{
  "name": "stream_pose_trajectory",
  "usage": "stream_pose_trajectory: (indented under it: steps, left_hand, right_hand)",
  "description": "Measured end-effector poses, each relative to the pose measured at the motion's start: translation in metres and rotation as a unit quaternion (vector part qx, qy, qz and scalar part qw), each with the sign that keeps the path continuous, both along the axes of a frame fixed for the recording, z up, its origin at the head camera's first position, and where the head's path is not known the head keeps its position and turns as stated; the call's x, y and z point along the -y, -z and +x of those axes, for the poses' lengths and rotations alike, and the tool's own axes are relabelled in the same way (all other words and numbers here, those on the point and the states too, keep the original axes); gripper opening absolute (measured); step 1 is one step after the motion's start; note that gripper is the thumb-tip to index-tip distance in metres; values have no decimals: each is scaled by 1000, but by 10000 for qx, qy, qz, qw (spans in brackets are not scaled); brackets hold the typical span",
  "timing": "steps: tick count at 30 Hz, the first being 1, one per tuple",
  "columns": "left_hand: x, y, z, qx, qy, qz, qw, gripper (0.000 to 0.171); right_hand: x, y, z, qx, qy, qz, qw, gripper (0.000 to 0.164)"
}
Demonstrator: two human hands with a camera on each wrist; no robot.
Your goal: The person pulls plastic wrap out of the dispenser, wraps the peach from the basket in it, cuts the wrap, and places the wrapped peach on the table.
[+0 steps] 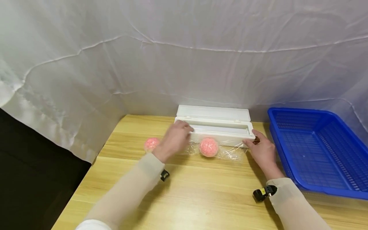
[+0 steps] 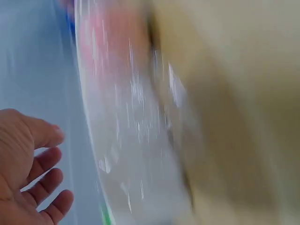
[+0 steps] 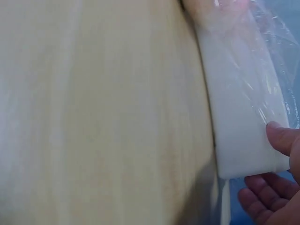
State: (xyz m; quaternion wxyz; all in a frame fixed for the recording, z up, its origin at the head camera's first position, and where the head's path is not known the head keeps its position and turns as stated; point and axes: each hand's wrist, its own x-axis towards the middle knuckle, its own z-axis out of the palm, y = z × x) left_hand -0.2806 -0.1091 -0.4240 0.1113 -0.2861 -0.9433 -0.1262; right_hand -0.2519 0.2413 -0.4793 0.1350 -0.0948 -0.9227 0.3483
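Note:
A long white cling film dispenser [image 1: 221, 140] lies along the back of the table with its lid [image 1: 214, 112] raised. Clear cling film [image 1: 230, 154] hangs over its front, and a pink speckled ball [image 1: 209, 147] sits against that film. My right hand [image 1: 262, 150] holds the dispenser's right end, its thumb [image 3: 280, 137] on the front face and its fingers around the corner. Blurred in the head view, my left hand [image 1: 176, 135] is over the dispenser's left end. In the left wrist view its fingers [image 2: 44, 183] are loosely bent, with nothing between them.
A second pink ball [image 1: 151, 144] lies on the wooden table [image 1: 195, 198], left of the dispenser and beside my left wrist. The large blue basket [image 1: 277, 137] stands close to my right forearm. A pale hanging cloth [image 1: 184, 73] runs behind the table.

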Motion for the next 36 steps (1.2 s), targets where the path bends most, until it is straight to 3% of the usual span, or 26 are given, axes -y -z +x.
stream_pose_trajectory:
  steps: [3, 5, 8, 11, 15, 19, 24, 29, 33, 36]
  left_hand:
    - [-29, 11, 20, -23, 606, -469, 9971, 30]
    - [-43, 20, 28, 24, 733, -746, 9945, 38]
    - [-57, 32, 33, 14, 623, -1001, 9930, 53]
    - [-66, 40, 32, -240, 539, -1118, 9920, 60]
    - [-74, 46, 29, -658, 419, -1362, 9876, 59]
    - [-76, 43, 26, -703, 345, -1587, 9842, 55]
    - [-73, 26, 25, 1, 527, -1837, 9816, 65]
    - [-65, 11, 20, 1017, 863, -1606, 9780, 71]
    - [-55, 5, 13, 1926, 1064, -1230, 9677, 65]
    - [-50, 6, 8, 2710, 1120, -811, 9526, 65]
  right_hand:
    - [0, -2, -1, 103, -48, -188, 9998, 68]
    - [0, -2, -2, 157, -83, -256, 9995, 68]
    - [1, -3, -2, 198, -105, -320, 9992, 68]
    - [2, -3, -2, 195, -41, -330, 9993, 68]
    - [1, -3, -1, 239, -14, -361, 9991, 68]
    - [0, -4, 0, 322, -86, -428, 9985, 69]
    - [-1, -6, 0, 489, -136, -511, 9974, 71]
    - [0, -13, 2, 659, -126, -583, 9960, 71]
    - [5, -20, 6, 609, -111, -427, 9972, 68]
    - [12, -25, 11, 498, -111, -234, 9984, 66]
